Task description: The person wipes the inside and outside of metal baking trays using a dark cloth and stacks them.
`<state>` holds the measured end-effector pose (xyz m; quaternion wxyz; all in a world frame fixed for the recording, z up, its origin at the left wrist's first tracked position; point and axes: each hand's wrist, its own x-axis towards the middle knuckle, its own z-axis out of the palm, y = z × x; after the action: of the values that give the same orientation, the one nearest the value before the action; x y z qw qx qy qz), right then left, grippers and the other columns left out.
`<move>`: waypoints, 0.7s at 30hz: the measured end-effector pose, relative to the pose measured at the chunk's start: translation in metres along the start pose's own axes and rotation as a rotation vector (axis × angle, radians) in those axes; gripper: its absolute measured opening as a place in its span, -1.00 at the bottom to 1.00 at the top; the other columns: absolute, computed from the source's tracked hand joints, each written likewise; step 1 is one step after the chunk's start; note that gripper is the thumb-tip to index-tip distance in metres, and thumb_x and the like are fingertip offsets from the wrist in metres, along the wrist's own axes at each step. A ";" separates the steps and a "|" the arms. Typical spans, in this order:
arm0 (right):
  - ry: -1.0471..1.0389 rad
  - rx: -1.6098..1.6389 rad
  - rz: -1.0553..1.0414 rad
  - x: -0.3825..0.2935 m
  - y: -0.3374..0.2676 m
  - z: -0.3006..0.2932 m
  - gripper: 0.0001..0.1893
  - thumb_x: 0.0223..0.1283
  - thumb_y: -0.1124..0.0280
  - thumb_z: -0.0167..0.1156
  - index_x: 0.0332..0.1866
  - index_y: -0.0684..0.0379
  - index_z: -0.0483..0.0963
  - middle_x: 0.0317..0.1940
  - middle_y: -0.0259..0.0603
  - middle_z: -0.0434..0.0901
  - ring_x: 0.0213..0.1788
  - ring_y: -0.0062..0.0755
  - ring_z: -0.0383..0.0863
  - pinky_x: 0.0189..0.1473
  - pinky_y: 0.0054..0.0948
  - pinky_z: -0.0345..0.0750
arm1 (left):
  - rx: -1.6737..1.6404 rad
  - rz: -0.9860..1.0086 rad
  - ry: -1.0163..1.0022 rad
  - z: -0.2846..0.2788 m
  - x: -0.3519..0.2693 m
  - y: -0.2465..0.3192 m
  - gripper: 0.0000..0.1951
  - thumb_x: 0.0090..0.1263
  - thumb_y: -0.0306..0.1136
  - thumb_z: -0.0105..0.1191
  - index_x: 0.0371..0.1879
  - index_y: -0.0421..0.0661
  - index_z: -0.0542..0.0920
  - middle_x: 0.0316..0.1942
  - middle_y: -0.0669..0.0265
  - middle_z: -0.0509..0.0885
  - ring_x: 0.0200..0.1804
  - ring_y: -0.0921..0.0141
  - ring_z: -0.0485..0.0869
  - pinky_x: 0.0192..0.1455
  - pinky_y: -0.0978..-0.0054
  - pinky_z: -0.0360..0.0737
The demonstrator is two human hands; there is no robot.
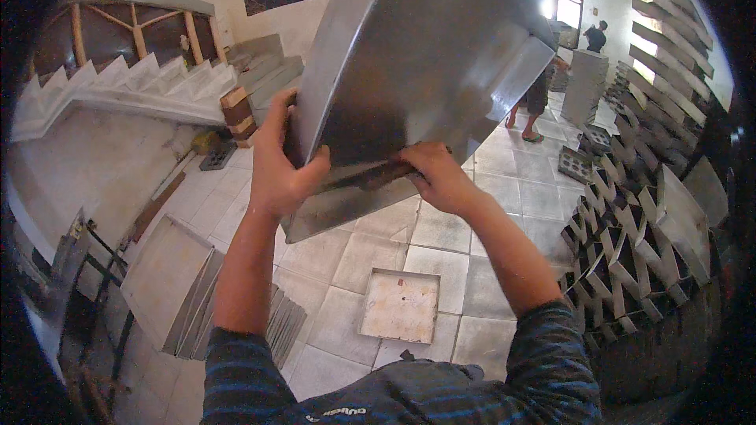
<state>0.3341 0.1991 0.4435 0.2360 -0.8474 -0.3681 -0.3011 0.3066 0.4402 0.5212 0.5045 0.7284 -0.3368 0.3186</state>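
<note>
A large shallow sheet-metal tray [413,71] is lifted tilted before me, its broad face dark and shiny with a raised metal rim. My left hand [283,168] grips the left rim, thumb on the near side and fingers behind it. At the lower edge, my right hand [440,177] is closed over a folded flange of the tray. The far side of the tray and some of my fingers are hidden. Below, on the floor, lies a small square metal-rimmed tray [401,306] with a pale, stained bottom.
Stacked metal trays [638,248] rise at the right. More metal panels [168,283] lean at the left, near a staircase [136,91] against the wall. Beyond the lifted tray stands a person [533,112], with another person [595,36] farther back by a tall grey stack [583,85]. Tiles cover the floor [493,274].
</note>
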 end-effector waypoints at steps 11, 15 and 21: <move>-0.122 -0.020 0.104 -0.052 0.053 0.021 -0.69 -0.06 0.55 0.12 -0.11 0.15 0.46 -0.22 -0.08 0.56 -0.09 0.01 0.49 -0.02 -0.14 0.36 | -0.160 -0.068 0.026 -0.013 -0.015 -0.001 -0.28 -0.09 -0.49 0.05 0.22 -0.21 0.21 0.00 0.14 0.45 0.05 0.35 0.46 0.17 0.44 0.32; 0.056 -0.047 0.148 -0.064 0.050 0.018 -0.69 -0.04 0.53 0.13 -0.09 0.16 0.45 -0.24 -0.04 0.56 -0.13 0.03 0.50 -0.06 -0.14 0.39 | -0.165 -0.145 0.111 -0.014 -0.026 -0.007 -0.27 -0.08 -0.44 0.08 0.21 -0.21 0.21 0.02 0.15 0.44 0.05 0.35 0.47 0.18 0.44 0.32; 0.521 0.383 0.648 -0.079 0.020 0.033 -0.66 0.12 0.46 0.08 0.04 0.25 0.38 -0.18 0.09 0.57 -0.05 -0.03 0.56 -0.04 -0.16 0.45 | -0.261 -0.201 0.279 -0.021 -0.061 -0.040 -0.20 -0.08 -0.39 0.13 0.27 -0.23 0.15 0.10 0.15 0.39 0.13 0.31 0.41 0.22 0.38 0.28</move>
<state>0.3175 0.1690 0.3629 0.5552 -0.7561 -0.0615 -0.3412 0.3018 0.4811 0.4577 0.6655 0.6356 -0.2280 0.3181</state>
